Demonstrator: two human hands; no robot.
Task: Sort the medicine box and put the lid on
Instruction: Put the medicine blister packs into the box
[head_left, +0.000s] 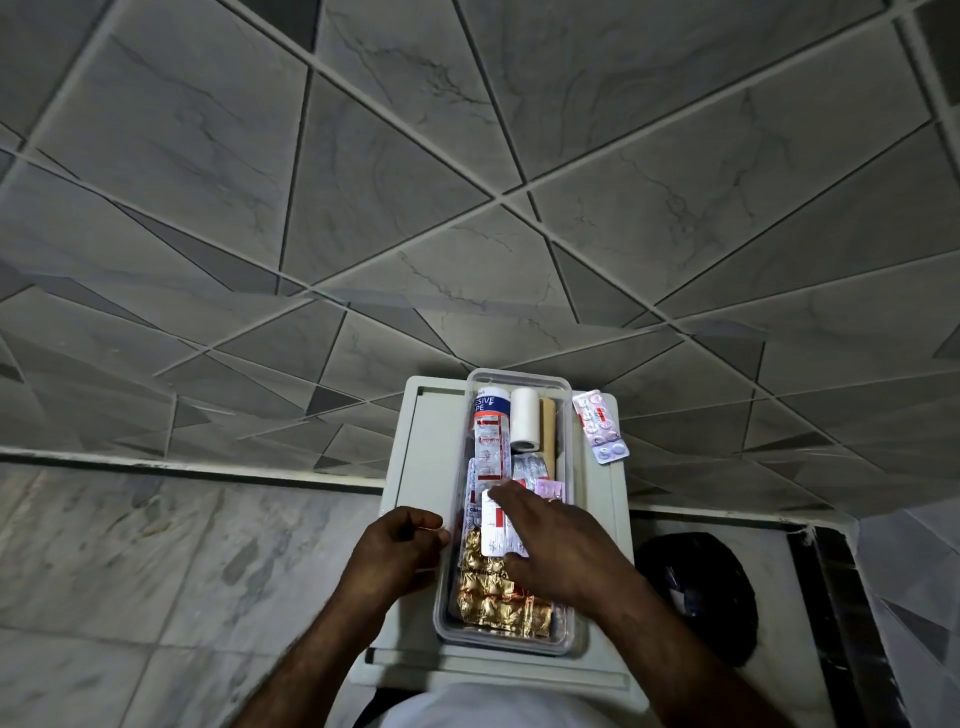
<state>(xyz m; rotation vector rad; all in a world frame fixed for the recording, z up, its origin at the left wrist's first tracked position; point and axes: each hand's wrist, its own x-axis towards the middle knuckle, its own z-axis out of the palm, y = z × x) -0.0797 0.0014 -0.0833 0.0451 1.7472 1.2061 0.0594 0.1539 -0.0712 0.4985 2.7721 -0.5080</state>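
Observation:
A clear plastic medicine box (445, 623) stands on a small pale table (426, 452). Inside it lie a tape carton (491, 415), a white tape roll (524, 418), a tan stick (548, 431), gold blister strips (498, 603) and several silver strips. My right hand (556, 540) reaches into the box, its thumb and fingers pinching a white-and-red blister strip (496, 525). My left hand (400, 551) rests curled against the box's left wall. Another pink-and-silver blister strip (600, 426) lies outside the box on the table's far right. No lid is in view.
The table stands against a grey tiled wall. A dark round object (696, 587) sits on the marble floor to the right of the table. Pale marble floor stretches to the left.

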